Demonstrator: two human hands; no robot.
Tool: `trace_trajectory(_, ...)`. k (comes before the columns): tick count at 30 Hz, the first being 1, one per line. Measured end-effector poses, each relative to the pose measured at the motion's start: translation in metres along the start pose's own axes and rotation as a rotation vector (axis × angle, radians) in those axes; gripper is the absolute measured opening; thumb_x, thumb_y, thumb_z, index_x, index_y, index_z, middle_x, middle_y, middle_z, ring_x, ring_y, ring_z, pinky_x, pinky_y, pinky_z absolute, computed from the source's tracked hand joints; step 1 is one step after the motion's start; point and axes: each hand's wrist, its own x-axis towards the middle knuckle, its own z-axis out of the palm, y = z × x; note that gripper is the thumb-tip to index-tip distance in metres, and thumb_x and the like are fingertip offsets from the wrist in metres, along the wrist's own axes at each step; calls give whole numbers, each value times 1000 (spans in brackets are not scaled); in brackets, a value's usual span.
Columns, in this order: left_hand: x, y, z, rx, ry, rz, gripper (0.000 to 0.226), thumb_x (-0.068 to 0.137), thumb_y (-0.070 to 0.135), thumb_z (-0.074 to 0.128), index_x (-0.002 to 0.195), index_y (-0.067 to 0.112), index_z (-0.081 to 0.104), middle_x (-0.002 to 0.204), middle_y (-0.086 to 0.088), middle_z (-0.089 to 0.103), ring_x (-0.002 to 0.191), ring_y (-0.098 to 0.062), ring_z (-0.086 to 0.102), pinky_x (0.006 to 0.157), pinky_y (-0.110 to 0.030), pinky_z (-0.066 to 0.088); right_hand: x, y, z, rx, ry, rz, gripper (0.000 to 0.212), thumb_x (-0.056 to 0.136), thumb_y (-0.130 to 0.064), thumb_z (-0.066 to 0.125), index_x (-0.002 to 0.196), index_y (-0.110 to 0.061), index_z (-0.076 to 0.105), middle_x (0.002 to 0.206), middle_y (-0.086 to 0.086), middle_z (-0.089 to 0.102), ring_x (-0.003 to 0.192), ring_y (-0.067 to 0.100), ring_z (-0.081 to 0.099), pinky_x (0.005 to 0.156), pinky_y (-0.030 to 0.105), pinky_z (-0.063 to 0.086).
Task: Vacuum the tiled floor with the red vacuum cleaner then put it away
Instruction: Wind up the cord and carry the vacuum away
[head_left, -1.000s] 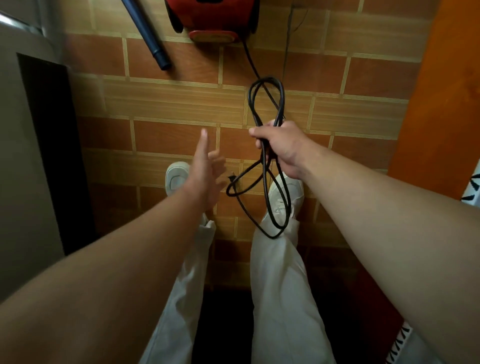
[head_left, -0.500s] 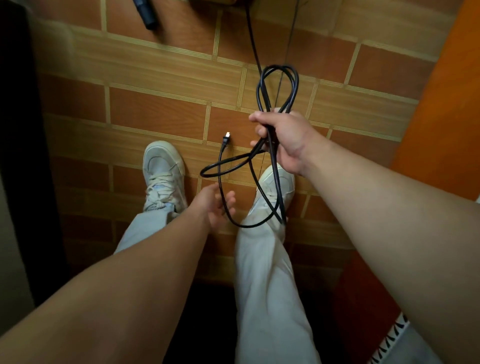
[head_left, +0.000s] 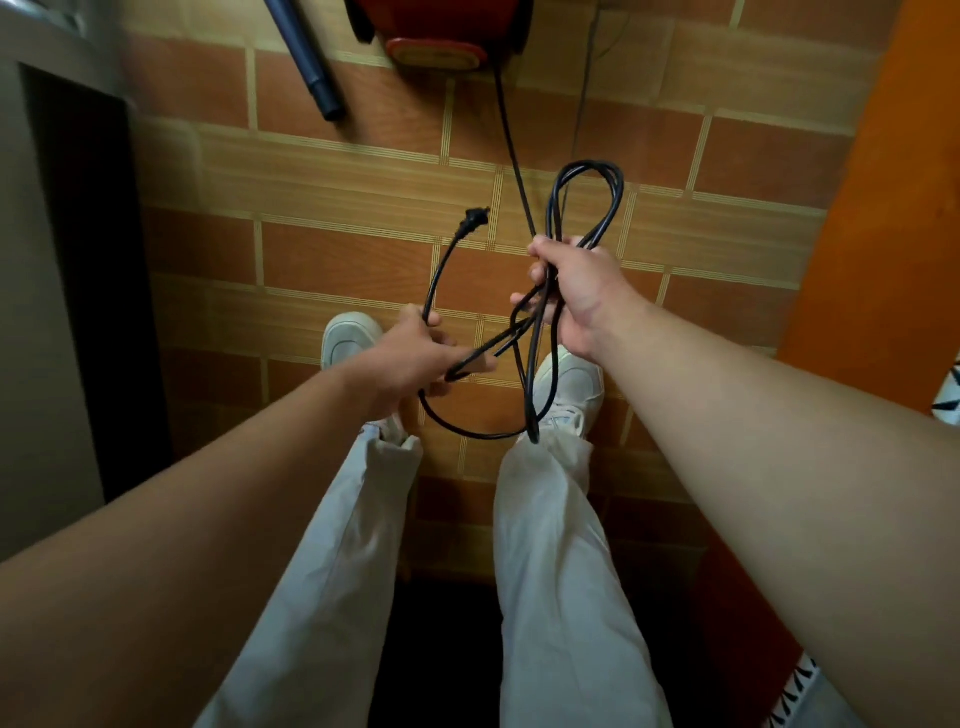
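Note:
The red vacuum cleaner (head_left: 441, 36) sits on the tiled floor (head_left: 337, 171) at the top edge, only its rear showing. Its black power cord (head_left: 589, 171) runs from the body down to my right hand (head_left: 576, 296), which grips several coiled loops. The loops stick out above and hang below that fist. My left hand (head_left: 415, 353) pinches the free end of the cord, and the plug (head_left: 472, 218) points up and away from it. The dark vacuum tube (head_left: 306, 57) lies to the left of the body.
My two white shoes (head_left: 348, 335) and pale trousers stand below the hands. A grey cabinet with a dark opening (head_left: 88, 260) runs along the left. An orange panel (head_left: 893, 208) stands on the right, with patterned fabric (head_left: 948, 389) at its foot.
My left hand, open and apart from the cord earlier, has taken hold of the free end near the plug. The plug end has swung up and left. My right hand keeps the coils.

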Motion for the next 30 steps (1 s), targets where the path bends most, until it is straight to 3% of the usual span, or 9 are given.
trace_trajectory(4,-6,6,24,176,182,219,61,82,12,82,120,17,35,122,-4,54,101,-19,68,75,-40,64,-6,0,12,187,106,15,24,103,-17,58,124,-6,56,77,5,53,67,15,56,86,52,61)
trace_trajectory(9,-3,12,42,314,234,309,48,83,10,77,113,17,39,113,-5,59,94,-25,70,70,-53,61,-6,1,20,250,154,53,12,106,-19,53,109,-8,57,85,10,67,64,19,60,82,47,62)
trace_trajectory(11,-4,14,46,357,245,330,40,87,11,72,111,14,41,107,-5,62,90,-24,69,72,-53,60,-6,0,20,303,122,107,22,108,-26,47,110,-7,58,93,13,73,73,21,68,71,40,64)
trace_trajectory(13,-4,15,51,420,236,370,29,92,11,63,111,10,41,100,-8,62,87,-27,66,77,-56,57,-10,-3,22,330,32,154,33,109,-32,43,108,-7,62,104,14,75,87,24,72,79,40,61)
trace_trajectory(18,-20,35,53,246,126,335,41,83,60,30,111,34,46,131,-16,56,110,-22,54,103,-52,48,-27,-18,32,383,-129,114,18,102,-19,55,113,-7,61,93,11,75,78,20,70,67,28,58)
trace_trajectory(21,-22,44,46,185,74,255,65,87,56,36,137,16,47,141,-14,54,126,-31,56,106,-48,49,-34,-32,34,304,-94,62,6,97,-7,63,96,-12,60,69,4,62,62,16,60,52,25,55)
trace_trajectory(24,-39,67,38,234,-18,241,32,103,31,53,131,20,46,117,-4,66,107,-21,66,86,-29,61,-40,-51,33,193,-96,1,10,100,-10,60,93,-18,62,67,2,59,60,17,58,54,29,53)
trace_trajectory(27,-51,90,27,26,-93,177,58,87,-4,70,136,11,41,124,-15,60,107,-29,67,84,-46,62,-46,-74,28,203,-67,-59,12,102,-11,56,93,-18,61,65,3,59,59,20,61,66,38,58)
trace_trajectory(30,-68,114,22,-193,-136,82,42,97,7,60,136,7,43,119,-18,62,100,-27,67,80,-43,61,-52,-98,19,198,8,-139,13,104,-12,52,96,-19,61,61,1,56,53,18,58,65,38,59)
